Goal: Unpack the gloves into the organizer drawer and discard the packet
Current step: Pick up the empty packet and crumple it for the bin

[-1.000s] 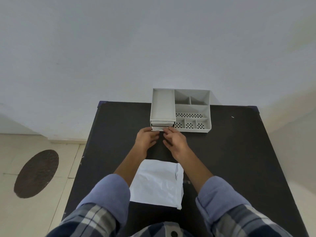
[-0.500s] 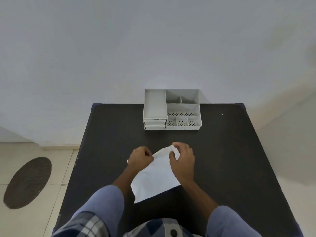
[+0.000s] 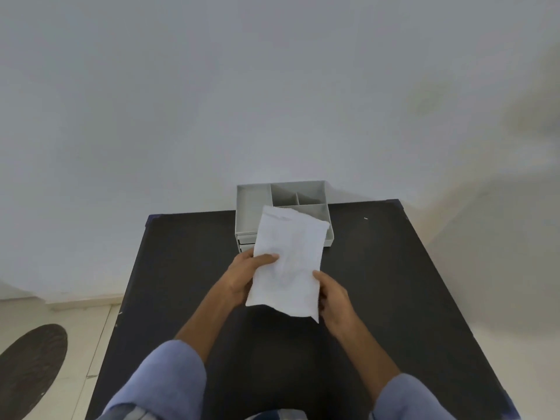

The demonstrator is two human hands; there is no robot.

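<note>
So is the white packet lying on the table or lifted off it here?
Lifted. The white packet is held by left hand and right hand, covering part of the organizer.

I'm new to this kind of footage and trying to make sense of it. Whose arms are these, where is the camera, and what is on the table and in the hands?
There is no machine here: a person wears a camera on the head, looking forward and down at their own arms. The left hand and right hand both grip a white paper packet, lifted off the black table. At the table's far edge, by the wall, stands a grey organizer with open compartments on top; the packet hides part of its front. A dark round mat lies on the floor to the left.
</note>
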